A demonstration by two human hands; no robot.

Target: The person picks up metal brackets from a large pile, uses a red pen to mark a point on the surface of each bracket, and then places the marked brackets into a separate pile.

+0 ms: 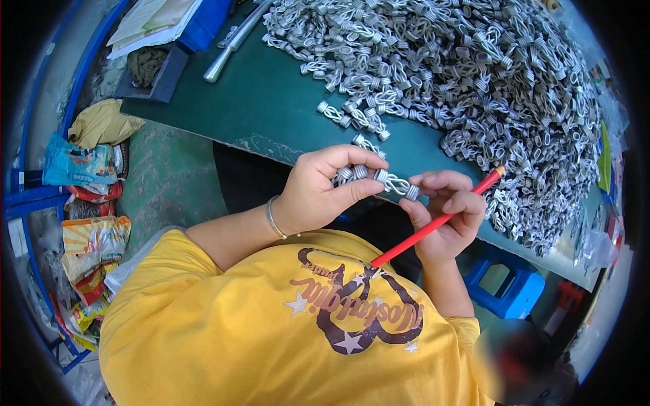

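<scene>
My left hand [325, 186] is closed around several small silver-grey metal pieces, each with a ribbed collar and twisted wire loops. Between thumb and forefinger it pinches one end of a looped metal piece [396, 183]. The fingertips of my right hand [447, 215] close on the other end of that piece. A red pencil [426, 230] lies slanted across my right hand, tucked between its fingers, with the sharpened end up and to the right. Just beyond my left hand, a few more such pieces lie at the edge of the green table [264, 111].
A large heap of the same metal pieces [460, 74] covers the table's far and right parts. At the far left are a metal rod-like tool [233, 47], a grey bin [166, 78] and papers [149, 24]. A blue stool [525, 291] stands below the table at right; colourful bags [95, 243] line the left.
</scene>
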